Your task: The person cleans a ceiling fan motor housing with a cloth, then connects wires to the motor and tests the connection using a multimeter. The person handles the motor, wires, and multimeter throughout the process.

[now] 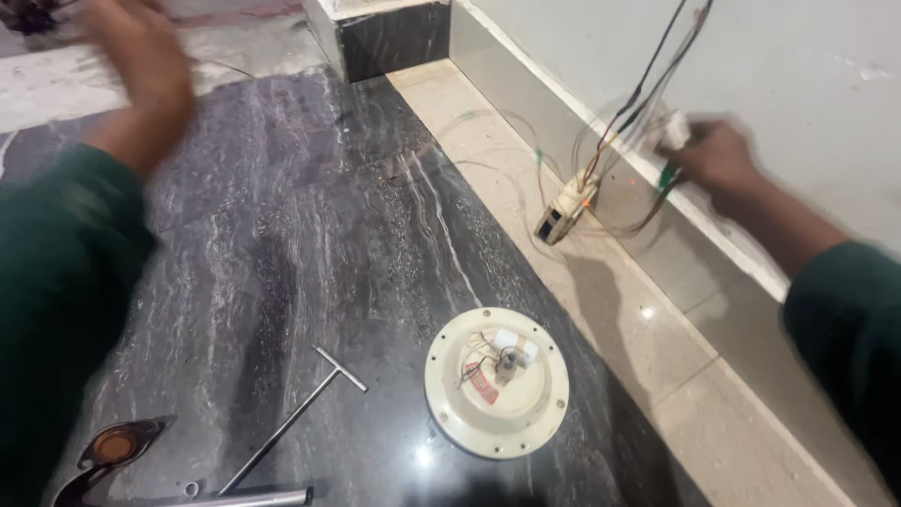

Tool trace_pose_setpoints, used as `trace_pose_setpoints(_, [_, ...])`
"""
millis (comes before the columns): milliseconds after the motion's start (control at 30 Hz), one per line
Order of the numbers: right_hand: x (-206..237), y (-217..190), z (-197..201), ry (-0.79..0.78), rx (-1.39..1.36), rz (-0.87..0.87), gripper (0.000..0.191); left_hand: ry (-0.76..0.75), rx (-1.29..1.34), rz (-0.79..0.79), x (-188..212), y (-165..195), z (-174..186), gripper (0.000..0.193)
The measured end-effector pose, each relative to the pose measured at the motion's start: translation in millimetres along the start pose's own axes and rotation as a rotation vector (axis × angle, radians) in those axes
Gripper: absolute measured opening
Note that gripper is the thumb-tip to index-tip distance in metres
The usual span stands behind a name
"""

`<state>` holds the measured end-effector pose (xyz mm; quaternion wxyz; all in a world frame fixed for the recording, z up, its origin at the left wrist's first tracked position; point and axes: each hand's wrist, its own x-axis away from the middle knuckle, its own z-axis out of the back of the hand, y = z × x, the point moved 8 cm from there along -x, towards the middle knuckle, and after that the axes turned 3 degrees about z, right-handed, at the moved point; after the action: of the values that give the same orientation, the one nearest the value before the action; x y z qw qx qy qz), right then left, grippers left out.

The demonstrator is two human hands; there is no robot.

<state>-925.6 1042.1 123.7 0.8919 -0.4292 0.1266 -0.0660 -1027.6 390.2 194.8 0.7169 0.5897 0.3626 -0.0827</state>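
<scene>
My right hand [718, 155] reaches to the wall at the right and is blurred; it seems closed around a small white and green part [672, 141] among a tangle of thin wires [610, 141]. A small cream box [566, 210] hangs from those wires just above the floor. My left hand [141, 66] is raised at the top left, blurred, with nothing seen in it. A round cream plate [496, 382] with small parts and wires in its middle lies on the dark stone floor [310, 216] below.
A metal T-shaped rod [298, 413] lies left of the round plate. A dark metal bracket with an orange centre [113, 451] and a metal tube [253, 498] sit at the bottom left. Beige tiles [657, 357] run along the white wall [751, 56].
</scene>
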Motion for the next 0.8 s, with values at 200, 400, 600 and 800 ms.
trace_pose_setpoints(200, [47.3, 159.0, -114.4, -0.498, -0.024, -0.306, 0.031, -0.582, -0.221, 0.166, 130.6, -55.0, -168.3, 0.020])
trace_pose_setpoints(400, [98.5, 229.3, -165.1, -0.378, -0.234, -0.406, 0.032, -0.889, -0.061, 0.410, 217.5, -6.6, -237.9, 0.015])
trace_pose_setpoints(600, [113.2, 208.6, -182.5, -0.293, -0.348, -0.504, 0.031, -0.965, 0.049, 0.568, 211.3, 26.5, -260.8, 0.016])
trace_pose_setpoints(800, [112.1, 159.6, -136.6, -0.277, -0.282, -0.292, 0.033, -0.961, 0.140, 0.537, 213.5, 16.3, -308.8, 0.015])
